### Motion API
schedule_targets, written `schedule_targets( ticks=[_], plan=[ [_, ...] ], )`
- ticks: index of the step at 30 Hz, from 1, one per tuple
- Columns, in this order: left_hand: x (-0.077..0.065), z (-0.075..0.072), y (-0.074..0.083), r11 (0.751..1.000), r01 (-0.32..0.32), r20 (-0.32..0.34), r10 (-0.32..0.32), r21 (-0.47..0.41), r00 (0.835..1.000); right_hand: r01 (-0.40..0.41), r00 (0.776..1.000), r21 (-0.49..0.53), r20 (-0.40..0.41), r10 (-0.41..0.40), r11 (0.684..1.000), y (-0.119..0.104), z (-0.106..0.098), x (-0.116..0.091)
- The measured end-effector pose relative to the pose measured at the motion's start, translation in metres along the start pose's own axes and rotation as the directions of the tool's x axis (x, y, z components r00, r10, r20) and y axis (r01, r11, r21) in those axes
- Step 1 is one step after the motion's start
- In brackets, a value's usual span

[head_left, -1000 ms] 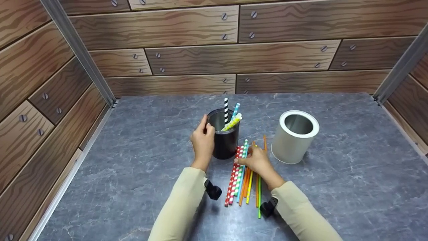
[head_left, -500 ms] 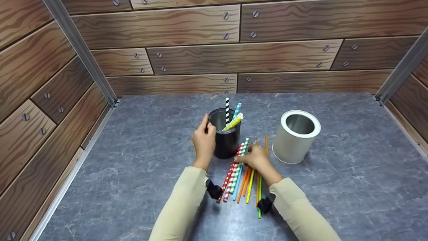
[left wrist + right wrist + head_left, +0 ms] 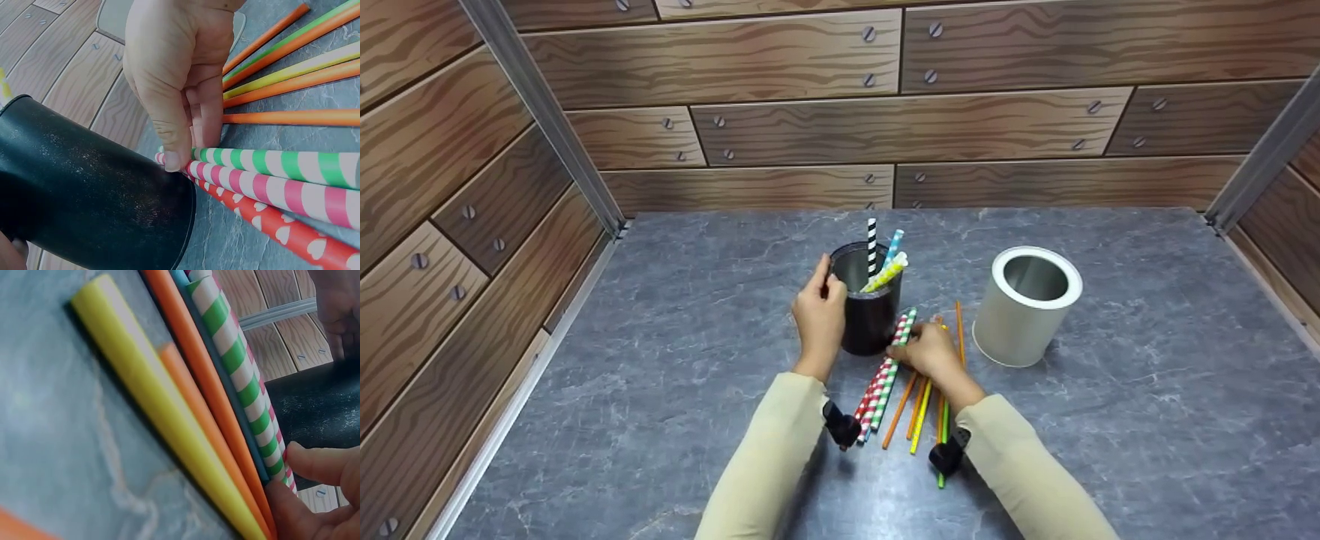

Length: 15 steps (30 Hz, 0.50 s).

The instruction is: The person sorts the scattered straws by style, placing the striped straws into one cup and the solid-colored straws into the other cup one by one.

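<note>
My left hand (image 3: 819, 322) grips the left side of a black cup (image 3: 871, 322) near its rim. Upright in the cup stand a black-and-white striped straw (image 3: 871, 247), a blue patterned straw (image 3: 895, 244) and yellow patterned straws (image 3: 887, 274). My right hand (image 3: 931, 352), just in front of the cup, pinches a green-striped straw (image 3: 281, 164) and a pink-striped straw (image 3: 261, 184) between thumb and fingers. A red straw with white hearts (image 3: 284, 232) lies alongside them. A blue straw (image 3: 247, 422) runs close under the green-striped one, partly hidden.
Thin orange straws (image 3: 897, 412), a yellow straw (image 3: 921, 416) and a green straw (image 3: 942, 480) lie fanned out under and beside my right hand. A silver-white can (image 3: 1020, 330) with a white rim stands to the right. Wood-patterned walls (image 3: 795, 135) enclose the grey marbled table (image 3: 697, 300).
My right hand has shifted slightly left. The near ends of the striped and heart straws have swung left and bunched together, and the blue straw has slid mostly beneath them. My left hand stays on the cup.
</note>
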<state>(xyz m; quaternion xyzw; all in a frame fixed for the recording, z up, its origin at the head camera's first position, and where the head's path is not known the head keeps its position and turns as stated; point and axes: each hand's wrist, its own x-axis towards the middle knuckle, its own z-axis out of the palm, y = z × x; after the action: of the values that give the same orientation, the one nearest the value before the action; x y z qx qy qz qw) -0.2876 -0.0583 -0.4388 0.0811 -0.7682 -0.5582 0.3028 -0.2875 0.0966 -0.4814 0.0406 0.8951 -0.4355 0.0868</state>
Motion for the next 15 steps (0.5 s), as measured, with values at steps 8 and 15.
schedule_targets(
  ticks=[8,15],
  plan=[
    [0.0001,-0.0001,-0.0009,1.0,0.007,0.017,-0.006,-0.009,1.0,-0.025,0.999,0.224,-0.018,0.03,0.974,0.0007,0.005,0.0016],
    [0.0003,0.0011,-0.0009,1.0,0.009,0.003,-0.009,0.002,1.0,-0.047,0.998,0.324,-0.026,0.058,0.945,0.0019,0.006,0.0032]
  ],
)
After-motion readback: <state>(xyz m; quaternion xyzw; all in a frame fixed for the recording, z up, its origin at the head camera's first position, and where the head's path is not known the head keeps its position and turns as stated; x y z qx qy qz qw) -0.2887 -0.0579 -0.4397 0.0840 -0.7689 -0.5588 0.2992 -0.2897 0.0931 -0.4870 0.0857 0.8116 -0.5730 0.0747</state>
